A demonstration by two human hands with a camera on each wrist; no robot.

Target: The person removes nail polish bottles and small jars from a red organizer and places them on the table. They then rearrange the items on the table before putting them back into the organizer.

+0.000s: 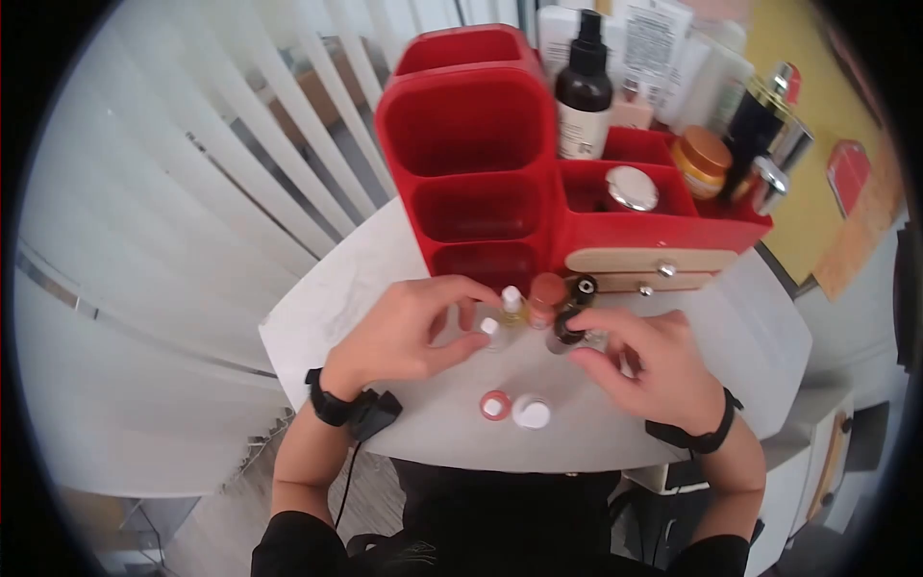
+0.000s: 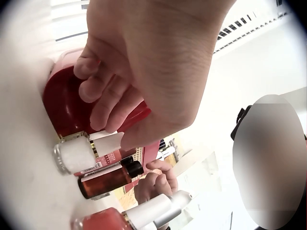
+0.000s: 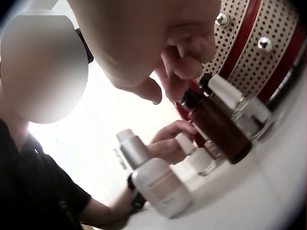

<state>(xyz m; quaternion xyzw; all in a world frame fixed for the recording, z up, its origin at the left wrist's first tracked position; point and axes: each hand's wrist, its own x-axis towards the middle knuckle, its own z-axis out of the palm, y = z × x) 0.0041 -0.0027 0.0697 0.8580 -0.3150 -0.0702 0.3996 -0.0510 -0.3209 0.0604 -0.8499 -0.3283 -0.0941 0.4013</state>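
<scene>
Clear white-capped vial (image 1: 491, 332) upright – dark brown dropper bottle (image 1: 565, 332) beside.

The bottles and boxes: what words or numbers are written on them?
None can be read.
White box behind the red organizer: printed lines, too small.
Dark spray bottle: pale label, blurred.
Small bottle by the left hand: barcode and print, blurred.

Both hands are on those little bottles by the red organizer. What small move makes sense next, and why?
Probably lift the small clear bottle pinched in the left hand toward the red organizer's empty compartments. The right hand already holds a dark bottle, and the bottles stand crowded on the table.
</scene>
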